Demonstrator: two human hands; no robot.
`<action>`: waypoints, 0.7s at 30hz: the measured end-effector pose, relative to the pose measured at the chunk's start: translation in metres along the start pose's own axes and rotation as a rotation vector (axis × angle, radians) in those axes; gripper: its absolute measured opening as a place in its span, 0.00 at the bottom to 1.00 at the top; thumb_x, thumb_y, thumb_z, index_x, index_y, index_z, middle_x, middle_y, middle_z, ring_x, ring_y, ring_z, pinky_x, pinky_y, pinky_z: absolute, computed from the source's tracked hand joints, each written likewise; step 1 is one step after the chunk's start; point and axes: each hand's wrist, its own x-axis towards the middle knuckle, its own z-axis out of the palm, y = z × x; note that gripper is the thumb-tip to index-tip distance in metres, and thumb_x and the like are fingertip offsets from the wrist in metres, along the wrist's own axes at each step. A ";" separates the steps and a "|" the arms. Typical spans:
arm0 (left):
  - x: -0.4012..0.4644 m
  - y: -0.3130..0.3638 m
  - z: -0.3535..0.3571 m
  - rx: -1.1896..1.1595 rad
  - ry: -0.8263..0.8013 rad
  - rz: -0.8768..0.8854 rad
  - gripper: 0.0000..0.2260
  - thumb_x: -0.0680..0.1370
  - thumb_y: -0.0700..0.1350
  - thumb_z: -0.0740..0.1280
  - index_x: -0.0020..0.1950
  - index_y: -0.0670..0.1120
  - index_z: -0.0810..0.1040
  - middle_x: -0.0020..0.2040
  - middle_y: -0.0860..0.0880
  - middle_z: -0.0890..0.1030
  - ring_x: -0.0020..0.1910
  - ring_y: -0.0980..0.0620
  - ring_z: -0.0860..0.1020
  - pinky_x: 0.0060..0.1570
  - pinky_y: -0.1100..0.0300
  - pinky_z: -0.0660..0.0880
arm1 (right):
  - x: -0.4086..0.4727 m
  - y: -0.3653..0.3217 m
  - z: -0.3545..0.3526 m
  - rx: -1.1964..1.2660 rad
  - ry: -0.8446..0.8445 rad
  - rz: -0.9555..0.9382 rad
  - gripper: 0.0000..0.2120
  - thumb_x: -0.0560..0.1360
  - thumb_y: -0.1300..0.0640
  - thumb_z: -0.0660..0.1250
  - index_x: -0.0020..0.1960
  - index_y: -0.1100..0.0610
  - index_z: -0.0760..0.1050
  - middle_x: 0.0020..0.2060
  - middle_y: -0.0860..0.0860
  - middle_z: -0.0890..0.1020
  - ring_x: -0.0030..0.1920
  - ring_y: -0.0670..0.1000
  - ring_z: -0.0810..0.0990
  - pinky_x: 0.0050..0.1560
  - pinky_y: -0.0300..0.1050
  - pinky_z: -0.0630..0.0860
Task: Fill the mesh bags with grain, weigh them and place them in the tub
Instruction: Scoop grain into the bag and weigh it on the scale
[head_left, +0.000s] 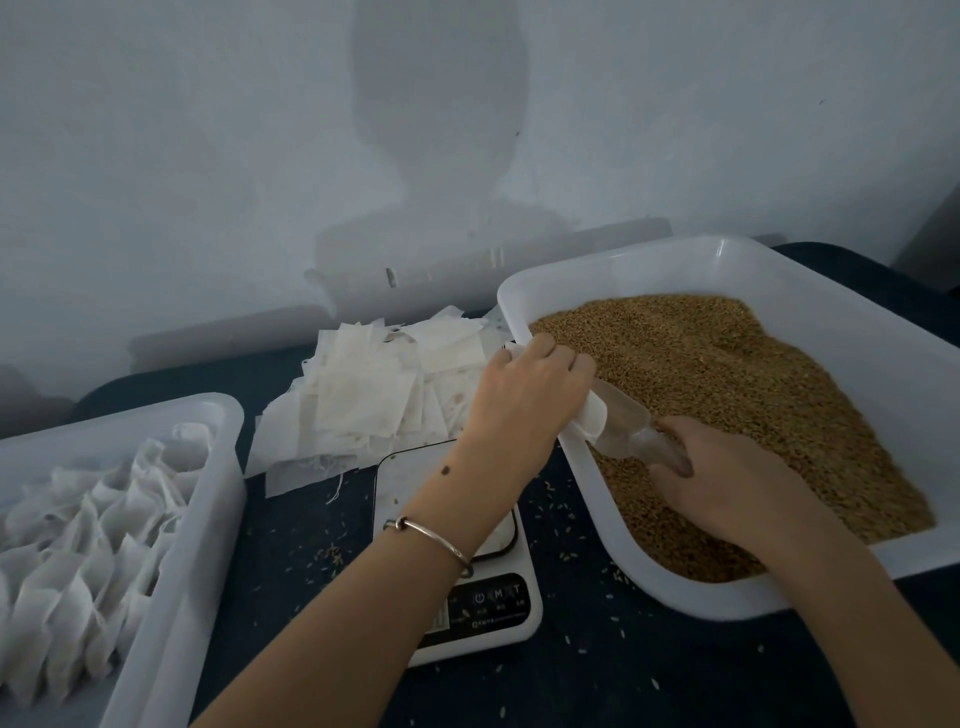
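Where grain scattered — dark tabletop, pale wall.

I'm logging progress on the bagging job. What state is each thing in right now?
Left hand: holds a mesh bag at the grain tray's rim.
Right hand: grips a clear scoop pointed into the bag.
Grain tray: holds plenty of grain.
Scale: nothing on it; display unreadable.
Empty bags: piled flat.
Tub: holds filled bags.

Dim, bluish light, shadowed wall, wide-angle bowing
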 end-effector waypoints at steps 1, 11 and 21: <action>0.000 -0.001 0.001 0.003 0.006 -0.006 0.16 0.76 0.34 0.63 0.61 0.46 0.69 0.61 0.50 0.74 0.63 0.50 0.68 0.46 0.60 0.60 | 0.000 0.000 0.000 0.002 -0.002 -0.002 0.21 0.78 0.46 0.60 0.69 0.50 0.65 0.46 0.48 0.77 0.46 0.51 0.78 0.49 0.49 0.77; 0.004 -0.002 -0.001 0.006 0.018 -0.016 0.14 0.76 0.35 0.62 0.61 0.45 0.69 0.61 0.49 0.74 0.63 0.49 0.68 0.50 0.58 0.65 | -0.001 0.000 -0.001 -0.004 -0.012 0.009 0.19 0.78 0.47 0.61 0.67 0.50 0.66 0.47 0.49 0.78 0.45 0.51 0.78 0.49 0.48 0.77; -0.003 -0.003 0.001 -0.038 0.030 -0.079 0.19 0.72 0.33 0.68 0.59 0.46 0.69 0.58 0.51 0.75 0.60 0.50 0.69 0.44 0.60 0.60 | -0.002 -0.001 -0.002 -0.011 -0.004 0.001 0.18 0.78 0.47 0.60 0.66 0.51 0.67 0.46 0.49 0.79 0.42 0.50 0.78 0.47 0.47 0.77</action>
